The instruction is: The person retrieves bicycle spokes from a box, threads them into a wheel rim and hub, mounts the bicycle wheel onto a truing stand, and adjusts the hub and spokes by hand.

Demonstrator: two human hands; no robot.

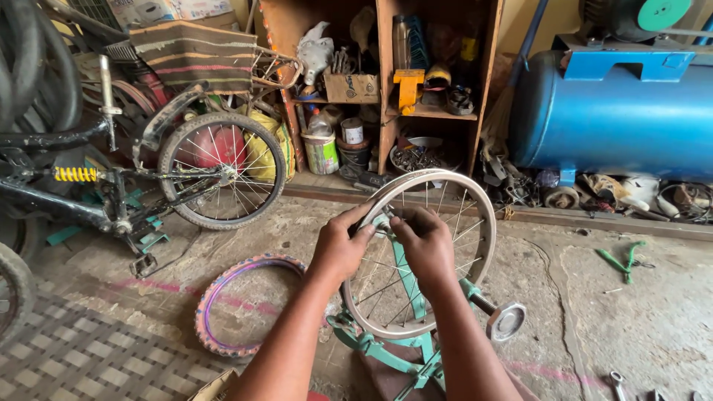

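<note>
A bare silver bicycle wheel rim [475,200] with spokes stands upright in a green truing stand [405,349] in front of me. My left hand [343,245] grips the rim's upper left edge with the fingers curled over it. Beside it, my right hand [425,241] rests on the rim and spokes, fingers bent around something small I cannot make out. A metal axle end with a large nut [505,319] sticks out at the stand's right side.
A pink and purple tyre [223,312] lies on the concrete floor to the left. A small bicycle [148,178] stands upside down further left. Cluttered wooden shelves [386,89] are behind, with a blue tank [616,111] at right. Green pliers [622,260] and a wrench [618,382] lie on the floor.
</note>
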